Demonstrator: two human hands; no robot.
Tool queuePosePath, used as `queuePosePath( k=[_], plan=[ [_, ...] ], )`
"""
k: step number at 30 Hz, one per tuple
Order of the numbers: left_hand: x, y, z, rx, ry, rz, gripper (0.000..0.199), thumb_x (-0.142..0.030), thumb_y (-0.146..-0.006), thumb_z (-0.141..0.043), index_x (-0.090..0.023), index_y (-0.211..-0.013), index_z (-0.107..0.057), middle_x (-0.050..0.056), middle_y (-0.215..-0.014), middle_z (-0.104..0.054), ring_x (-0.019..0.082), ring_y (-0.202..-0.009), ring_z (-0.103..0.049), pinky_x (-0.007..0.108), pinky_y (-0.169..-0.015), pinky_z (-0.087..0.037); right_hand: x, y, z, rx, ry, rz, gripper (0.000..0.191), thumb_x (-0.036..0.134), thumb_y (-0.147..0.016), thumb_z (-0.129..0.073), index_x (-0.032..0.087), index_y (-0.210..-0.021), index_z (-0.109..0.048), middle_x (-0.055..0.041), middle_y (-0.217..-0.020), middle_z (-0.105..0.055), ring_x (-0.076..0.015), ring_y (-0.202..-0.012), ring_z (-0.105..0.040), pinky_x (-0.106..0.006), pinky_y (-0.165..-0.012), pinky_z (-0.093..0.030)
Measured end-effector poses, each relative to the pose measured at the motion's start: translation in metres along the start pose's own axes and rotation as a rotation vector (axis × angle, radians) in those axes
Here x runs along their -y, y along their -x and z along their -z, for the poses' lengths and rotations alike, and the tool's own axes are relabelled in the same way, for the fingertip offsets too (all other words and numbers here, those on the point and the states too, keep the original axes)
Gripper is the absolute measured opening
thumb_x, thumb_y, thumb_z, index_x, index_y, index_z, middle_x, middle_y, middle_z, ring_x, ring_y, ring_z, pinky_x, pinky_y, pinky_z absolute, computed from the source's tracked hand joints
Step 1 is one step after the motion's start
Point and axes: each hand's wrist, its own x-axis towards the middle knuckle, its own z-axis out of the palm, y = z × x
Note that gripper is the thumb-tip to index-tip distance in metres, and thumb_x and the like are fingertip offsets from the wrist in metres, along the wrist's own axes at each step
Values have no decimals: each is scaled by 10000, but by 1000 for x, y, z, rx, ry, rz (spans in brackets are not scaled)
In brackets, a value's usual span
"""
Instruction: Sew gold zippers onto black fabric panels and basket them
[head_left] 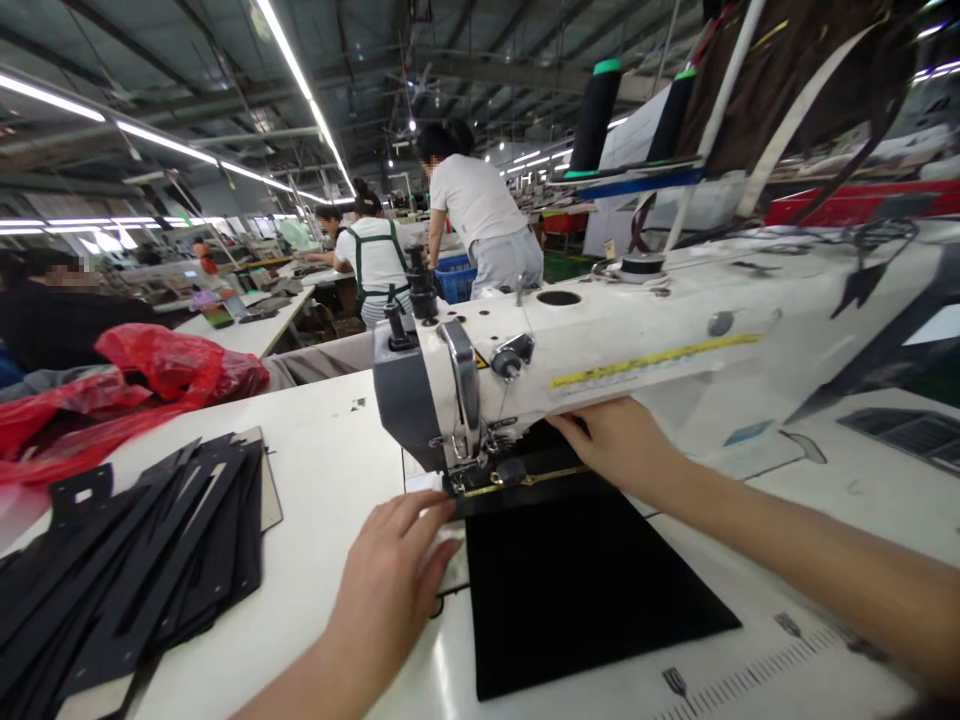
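A black fabric panel point(577, 590) lies flat under the head of a white sewing machine point(637, 340). Along its far edge runs a black zipper point(536, 480) with gold teeth, passing by the presser foot and needle area. My left hand point(394, 565) rests left of the needle area; its fingertips touch the zipper's left end, the thumb apart from the index finger. Reaching under the machine arm, my right hand point(626, 450) is closed on the zipper's right end, with some of its fingers hidden.
Dark flat strips point(165, 560) are heaped on the white table point(322, 440) at left, beside red plastic wrapping point(172, 370). Black thread cones point(596, 120) stand above the machine. Several people, one in a white shirt point(480, 200), are farther back. A printed ruler point(735, 685) marks the near edge.
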Motion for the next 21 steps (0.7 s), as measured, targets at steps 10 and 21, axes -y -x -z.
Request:
queuePosePath(
  k=[10, 21],
  plan=[
    [17, 1, -19, 23, -141, -156, 260, -103, -882, -395, -134, -974, -636, 129, -1044, -670, 255, -995, -628, 487, -881, -497, 69, 19, -44, 145, -37, 242, 250, 87, -830, -491, 56, -1052, -601, -135, -1066, -613, -270, -1036, -502, -417, -928, -391],
    [22, -5, -19, 18, -199, -301, 288, -94, -871, -356, -110, -957, -630, 133, -1012, -681, 254, -938, -652, 412, -800, -556, 59, 10, -48, 295, -34, 362, 206, 70, -773, -464, 76, -923, -605, -101, -980, -595, -242, -965, -486, -382, -872, -376]
  ],
)
